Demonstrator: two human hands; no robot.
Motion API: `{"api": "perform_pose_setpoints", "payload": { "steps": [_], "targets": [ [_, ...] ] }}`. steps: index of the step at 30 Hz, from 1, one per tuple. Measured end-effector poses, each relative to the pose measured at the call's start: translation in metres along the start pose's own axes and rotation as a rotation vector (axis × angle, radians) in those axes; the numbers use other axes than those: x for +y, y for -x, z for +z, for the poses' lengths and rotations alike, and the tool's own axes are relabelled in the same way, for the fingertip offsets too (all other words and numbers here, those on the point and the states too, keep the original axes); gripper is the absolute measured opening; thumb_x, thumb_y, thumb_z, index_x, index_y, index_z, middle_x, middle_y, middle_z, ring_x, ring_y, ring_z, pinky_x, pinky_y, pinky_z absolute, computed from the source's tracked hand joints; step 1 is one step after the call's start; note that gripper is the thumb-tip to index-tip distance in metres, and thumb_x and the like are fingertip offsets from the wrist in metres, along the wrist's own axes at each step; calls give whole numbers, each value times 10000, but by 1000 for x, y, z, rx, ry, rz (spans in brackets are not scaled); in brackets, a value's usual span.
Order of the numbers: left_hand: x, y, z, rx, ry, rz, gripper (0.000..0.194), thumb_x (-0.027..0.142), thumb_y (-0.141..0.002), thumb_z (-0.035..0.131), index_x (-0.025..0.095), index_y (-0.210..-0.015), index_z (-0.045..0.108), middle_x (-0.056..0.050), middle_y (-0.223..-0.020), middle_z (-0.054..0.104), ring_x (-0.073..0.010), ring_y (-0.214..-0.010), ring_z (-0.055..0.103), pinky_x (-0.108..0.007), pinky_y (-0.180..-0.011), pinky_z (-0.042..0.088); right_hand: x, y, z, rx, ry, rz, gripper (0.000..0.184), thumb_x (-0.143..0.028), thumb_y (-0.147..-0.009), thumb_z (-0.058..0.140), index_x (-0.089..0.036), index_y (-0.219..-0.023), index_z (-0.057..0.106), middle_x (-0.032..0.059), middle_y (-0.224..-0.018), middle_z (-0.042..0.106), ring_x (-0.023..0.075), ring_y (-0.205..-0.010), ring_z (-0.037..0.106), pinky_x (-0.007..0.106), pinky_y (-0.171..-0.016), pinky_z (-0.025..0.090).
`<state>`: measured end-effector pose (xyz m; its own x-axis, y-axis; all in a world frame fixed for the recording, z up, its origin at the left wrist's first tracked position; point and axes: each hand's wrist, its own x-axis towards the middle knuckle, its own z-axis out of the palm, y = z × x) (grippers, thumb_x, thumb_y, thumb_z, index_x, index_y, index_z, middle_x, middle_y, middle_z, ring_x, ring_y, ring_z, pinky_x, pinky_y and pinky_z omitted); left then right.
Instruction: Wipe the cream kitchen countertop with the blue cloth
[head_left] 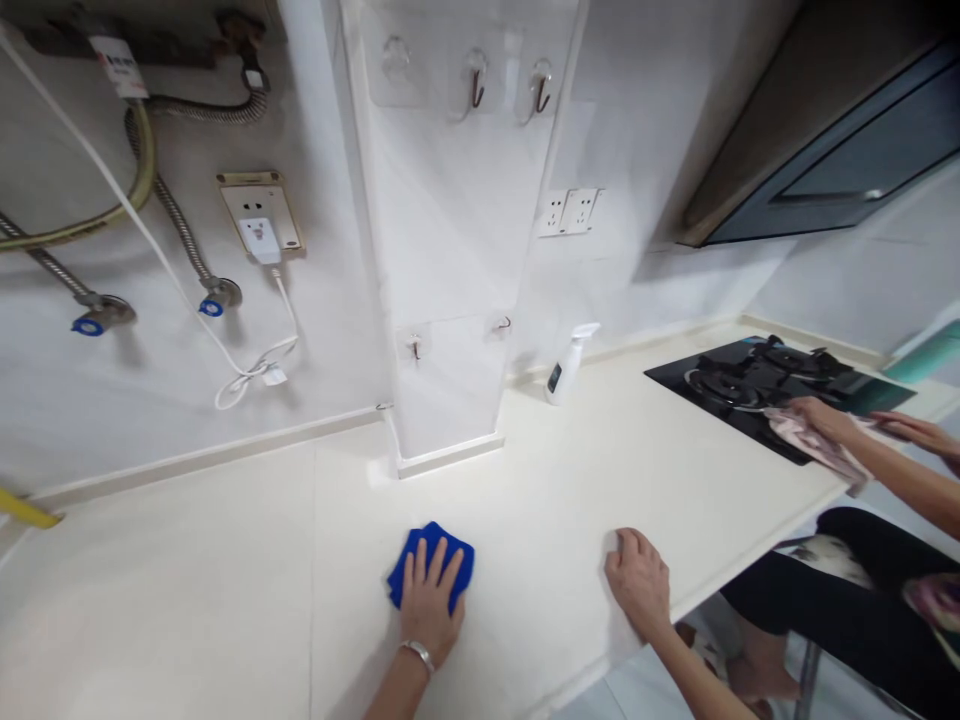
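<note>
"What lies farthest left of those hands?"

"A yellow pipe (26, 508), well out from the left hand (433, 600), at the back of the white counter (225, 580)."

"And that left hand, how does it sit?"

"Palm down on a blue cloth (466, 565), fingers spread and pointing away from the body, thumb off to the right. It's laid wide over the cloth rather than bunching it. The forearm slants in from the near side, a metal bracelet (418, 655) round the wrist."

"So the cloth's right underneath?"

"Yes, its edges show past the fingertips. Beyond the hand juts a white column (450, 390)."

"Anything between the two hands?"

"Farther back, a white spray bottle (566, 375) stands on the counter."

"Then the right hand (639, 580)?"

"Resting near the counter's front edge, well apart from the cloth, back of the hand up, fingers curled. I can't tell whether they close on anything."

"And to its right?"

"Another person's hand (821, 415), on a pale pink cloth (799, 438) by the black stove (697, 375)."
</note>
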<state>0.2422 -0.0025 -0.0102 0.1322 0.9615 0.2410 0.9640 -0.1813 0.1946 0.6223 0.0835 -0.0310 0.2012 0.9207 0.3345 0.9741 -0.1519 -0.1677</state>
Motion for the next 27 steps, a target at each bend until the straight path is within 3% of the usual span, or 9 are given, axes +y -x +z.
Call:
{"api": "perform_pose_setpoints", "payload": {
  "steps": [6,16,22,27],
  "targets": [
    [-71,-31,-18,84,-112,-322,563,306,-913,446,341,-1470,376,-7,-1578,399,-347,-1488,261,-578,-1219,258,3,0,4,-1,-8,-6,364,-246,-924,347,-135,-1231,508,155,-1307,560,300,-1166,528,434,-953,412],
    [-126,-127,-13,95,-199,-604,562,354,-932,423,285,-1486,362,-56,-1591,379,-386,-1494,216,-601,-1219,188,9,1,14,-24,-8,7,419,-311,-922,300,-149,-1257,493,149,-1329,553,328,-1186,535,481,-969,437],
    [-158,-179,-16,36,-168,-666,553,387,-944,375,328,-1493,352,-39,-1610,344,-388,-1502,189,-598,-1221,171,17,1,23,-31,-37,48,464,-377,-906,271,-163,-1243,506,147,-1337,560,340,-1189,554,499,-982,450],
    [-177,-220,-11,15,-133,-621,548,414,-943,352,360,-1488,360,-23,-1609,349,-356,-1510,174,-573,-1229,147,21,-2,25,-78,-52,90,485,-392,-865,315,-176,-1250,516,141,-1352,559,354,-1199,559,520,-992,455]
  ]
}}
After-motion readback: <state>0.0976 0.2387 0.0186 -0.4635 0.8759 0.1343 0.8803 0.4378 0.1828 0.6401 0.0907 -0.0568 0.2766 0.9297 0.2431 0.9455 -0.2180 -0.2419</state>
